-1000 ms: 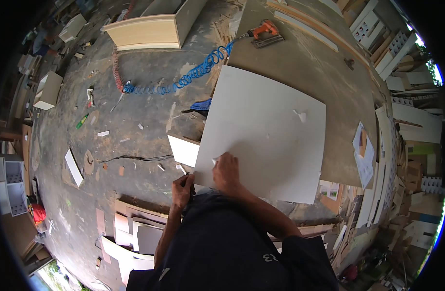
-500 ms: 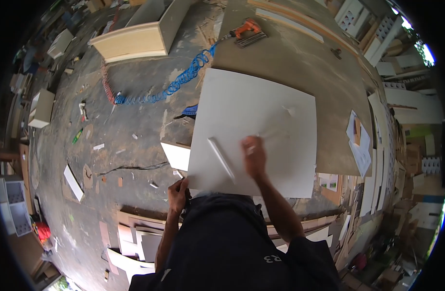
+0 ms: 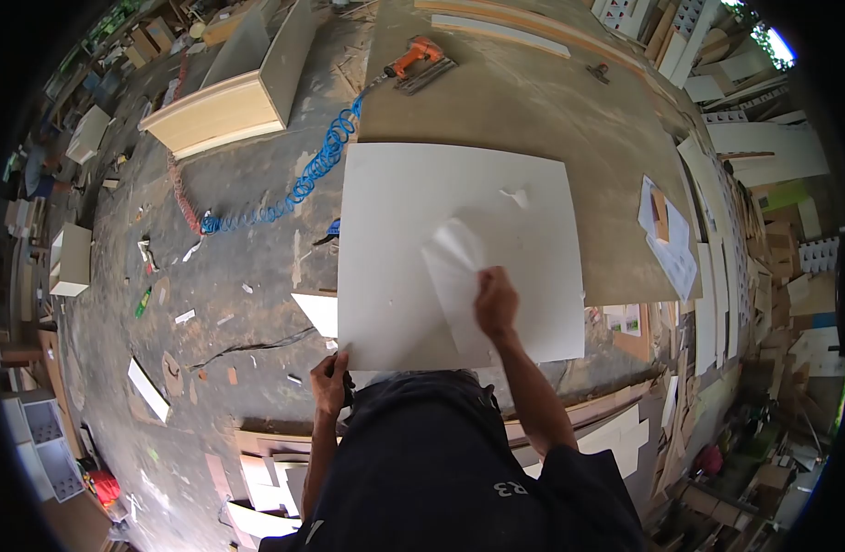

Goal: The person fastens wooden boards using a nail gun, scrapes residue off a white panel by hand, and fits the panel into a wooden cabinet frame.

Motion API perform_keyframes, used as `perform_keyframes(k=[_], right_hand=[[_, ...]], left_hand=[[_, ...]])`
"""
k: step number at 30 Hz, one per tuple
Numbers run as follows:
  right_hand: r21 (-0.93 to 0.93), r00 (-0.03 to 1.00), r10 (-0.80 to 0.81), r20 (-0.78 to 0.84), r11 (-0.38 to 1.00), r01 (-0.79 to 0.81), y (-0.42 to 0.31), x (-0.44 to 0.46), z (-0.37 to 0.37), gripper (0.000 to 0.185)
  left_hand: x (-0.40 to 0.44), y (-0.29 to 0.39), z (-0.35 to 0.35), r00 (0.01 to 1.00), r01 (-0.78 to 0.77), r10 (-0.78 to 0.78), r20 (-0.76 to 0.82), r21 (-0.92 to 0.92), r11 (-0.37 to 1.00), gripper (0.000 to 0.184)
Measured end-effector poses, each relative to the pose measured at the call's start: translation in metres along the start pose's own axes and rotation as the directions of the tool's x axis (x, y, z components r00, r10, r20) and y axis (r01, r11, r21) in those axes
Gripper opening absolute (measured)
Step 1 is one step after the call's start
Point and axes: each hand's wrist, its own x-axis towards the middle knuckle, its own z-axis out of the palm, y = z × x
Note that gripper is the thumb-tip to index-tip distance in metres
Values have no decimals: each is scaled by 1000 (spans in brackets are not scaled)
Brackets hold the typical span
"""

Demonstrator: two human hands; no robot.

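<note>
A large white panel [image 3: 385,221] lies flat before me, overlapping a brown board. My right hand [image 3: 497,302] is closed above its middle, gripping a thin, glossy white film [image 3: 456,247] that curls up from the panel's surface. A small torn white scrap [image 3: 514,195] sits farther back on the panel. At the near left corner, my left hand [image 3: 328,383] is closed with its fingertips on the panel's edge. Something dark shows beside that palm, too hidden to name.
The brown board [image 3: 496,120] carries an orange nail gun [image 3: 418,63] with a coiled blue air hose [image 3: 321,166]. Printed papers [image 3: 675,253] lie at the right. A wooden box frame [image 3: 220,115] stands at the far left. Offcuts [image 3: 148,389] litter the floor.
The film was a narrow roll apart from my blurred right hand; now it is spread wider and held in that hand. My left hand stays at the corner. The view has shifted slightly.
</note>
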Motion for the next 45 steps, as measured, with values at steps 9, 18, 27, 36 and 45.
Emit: perform_keyframes(k=[9,18,27,36,45], right_hand=[[-175,811,252,-528,902,-395,188,-10,-172,9],[-565,709,-19,-705,619,-545,314,-55,-401,24],[-402,284,405,-869,-243,-883,371,-215,-546,43],[-265,-110,891,-441,-247,-932,369,-341,-262,31],[-246,-284,769,-572,-492,-835,328,-417,-278,17]], left_hand=[[7,-16,-3,1000,-19,18,-23,-43,999,36],[2,-7,0,998,-36,36,-46,4,999,39],[-3,-9,10,987,-50,54,-154,29,998,40],[-4,-15,18,975,-57,46,-217,-49,997,41],[-8,-17,27,962,-37,2,-275,-121,992,36]])
